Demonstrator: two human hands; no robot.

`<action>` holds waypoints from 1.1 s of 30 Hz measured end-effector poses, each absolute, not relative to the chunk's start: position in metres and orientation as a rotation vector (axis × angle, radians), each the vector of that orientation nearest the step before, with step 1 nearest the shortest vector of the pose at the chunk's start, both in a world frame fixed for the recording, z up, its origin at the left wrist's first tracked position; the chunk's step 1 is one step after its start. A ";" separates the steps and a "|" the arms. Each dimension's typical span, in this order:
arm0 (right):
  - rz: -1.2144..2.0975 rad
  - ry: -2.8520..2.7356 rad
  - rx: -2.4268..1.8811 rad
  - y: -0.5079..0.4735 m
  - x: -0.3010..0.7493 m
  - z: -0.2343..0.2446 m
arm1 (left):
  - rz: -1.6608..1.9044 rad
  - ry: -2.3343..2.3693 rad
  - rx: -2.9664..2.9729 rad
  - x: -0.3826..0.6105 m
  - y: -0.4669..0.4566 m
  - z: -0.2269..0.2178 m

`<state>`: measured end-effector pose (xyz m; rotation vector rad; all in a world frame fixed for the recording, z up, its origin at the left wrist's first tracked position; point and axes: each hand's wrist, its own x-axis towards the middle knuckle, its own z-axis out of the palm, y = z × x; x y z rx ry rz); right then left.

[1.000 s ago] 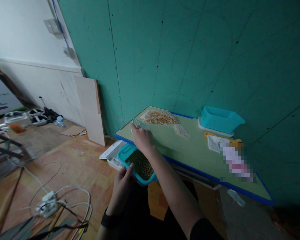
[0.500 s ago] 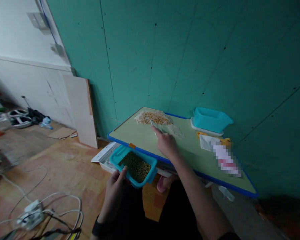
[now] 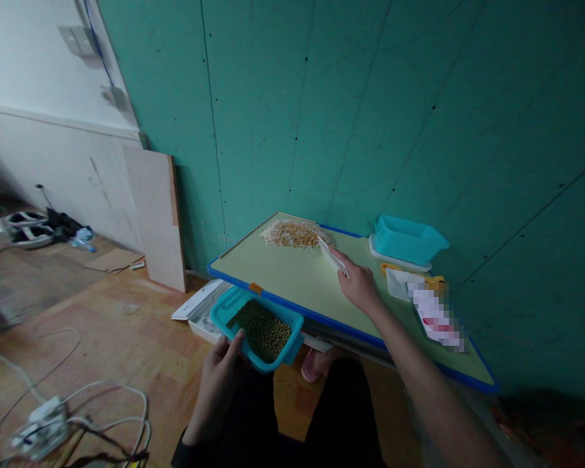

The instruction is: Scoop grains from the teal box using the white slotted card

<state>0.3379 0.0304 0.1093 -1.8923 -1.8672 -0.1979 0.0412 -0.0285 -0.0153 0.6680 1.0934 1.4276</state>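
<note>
My left hand (image 3: 218, 383) grips the near edge of a teal tub (image 3: 256, 328) full of small green beans, held just below the front edge of the green table (image 3: 292, 279). My right hand (image 3: 359, 285) rests on the tabletop, closed on a white comb-like scraper (image 3: 332, 257) whose far end points at a pile of yellow beans and pale grains (image 3: 295, 234) at the table's back left corner.
An upturned teal tub (image 3: 405, 238) on a white lid stands at the back of the table, with white paper (image 3: 398, 283) and a yellow item beside it. A white tray (image 3: 202, 312) lies on the floor under the table. Cables and a power strip (image 3: 41, 432) lie on the floor at left.
My right hand with the scraper moved from the table's front left edge rightward past the bean pile. The teal tub of green beans stayed under the table edge in my left hand.
</note>
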 end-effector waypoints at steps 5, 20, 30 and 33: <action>-0.115 -1.777 -1.838 0.007 0.346 0.117 | 1.371 1.068 0.650 0.040 -0.027 -0.018; 0.187 -1.763 -1.644 -0.015 0.364 0.074 | 1.373 1.059 0.658 0.038 -0.026 -0.018; 0.067 -1.636 -1.802 0.016 0.399 0.086 | 1.383 1.039 0.657 0.037 -0.026 -0.018; -0.017 -1.584 -1.825 0.024 0.394 0.097 | 1.367 1.032 0.652 0.037 -0.027 -0.019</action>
